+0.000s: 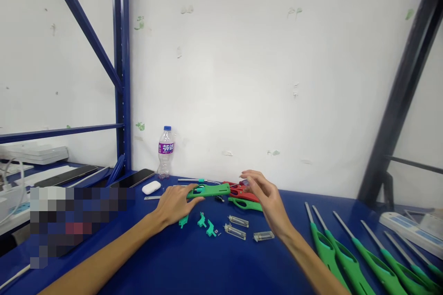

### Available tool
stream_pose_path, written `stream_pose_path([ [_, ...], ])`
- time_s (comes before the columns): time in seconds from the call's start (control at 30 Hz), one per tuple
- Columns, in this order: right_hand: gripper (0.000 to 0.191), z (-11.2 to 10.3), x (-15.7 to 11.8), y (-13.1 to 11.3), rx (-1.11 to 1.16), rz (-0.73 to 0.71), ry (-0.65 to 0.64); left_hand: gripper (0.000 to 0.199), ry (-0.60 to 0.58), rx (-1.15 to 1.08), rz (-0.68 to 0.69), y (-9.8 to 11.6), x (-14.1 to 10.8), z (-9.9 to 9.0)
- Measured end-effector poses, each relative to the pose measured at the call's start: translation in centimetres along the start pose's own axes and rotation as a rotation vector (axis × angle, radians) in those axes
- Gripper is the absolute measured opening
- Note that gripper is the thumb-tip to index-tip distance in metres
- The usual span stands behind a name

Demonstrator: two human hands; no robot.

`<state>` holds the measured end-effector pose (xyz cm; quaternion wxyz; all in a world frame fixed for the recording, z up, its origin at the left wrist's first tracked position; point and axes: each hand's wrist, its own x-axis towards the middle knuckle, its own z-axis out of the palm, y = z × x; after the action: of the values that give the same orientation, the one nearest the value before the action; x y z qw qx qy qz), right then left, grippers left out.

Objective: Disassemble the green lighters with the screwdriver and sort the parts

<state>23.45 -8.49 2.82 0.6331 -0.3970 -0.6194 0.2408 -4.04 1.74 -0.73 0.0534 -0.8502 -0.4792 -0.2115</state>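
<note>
My left hand grips the front part of a green lighter casing, held level above the blue table. In my right hand is a small screwdriver, pinched between thumb and fingers, its thin shaft pointing left at the casing's right end. Whether the tip touches the casing is too small to tell. Beneath and behind lie red casing pieces and another green casing. Nearer me are teal plastic parts and three clear fuel tanks.
Several green long-necked lighters lie at the right, beside a white power strip. A bottle, a white earphone case and a black phone are at the back left. A blue metal post rises behind.
</note>
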Motion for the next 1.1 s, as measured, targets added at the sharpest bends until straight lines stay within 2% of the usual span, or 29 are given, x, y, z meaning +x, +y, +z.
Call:
stream_pose_path([
  [0.2,0.046,0.9,0.0,0.1,0.044,0.055,0.038,0.043,0.009,0.022,0.008,-0.4,0.0,-0.1],
  [0.5,0.054,-0.4,0.5,-0.6,0.133,0.164,-0.014,0.045,-0.062,0.028,0.104,0.7,-0.8,-0.4],
  [0.6,0.054,-0.5,0.5,-0.5,0.145,0.155,-0.031,0.046,-0.062,0.006,0.116,0.9,-0.8,-0.4],
  [0.8,0.041,-0.7,0.4,0.4,0.143,0.13,-0.006,0.046,-0.03,0.002,0.086,0.9,-0.9,-0.3],
  [1.1,0.044,-0.8,0.5,-0.4,0.171,0.089,0.053,0.046,-0.011,-0.028,0.076,1.3,-1.0,-0.2],
])
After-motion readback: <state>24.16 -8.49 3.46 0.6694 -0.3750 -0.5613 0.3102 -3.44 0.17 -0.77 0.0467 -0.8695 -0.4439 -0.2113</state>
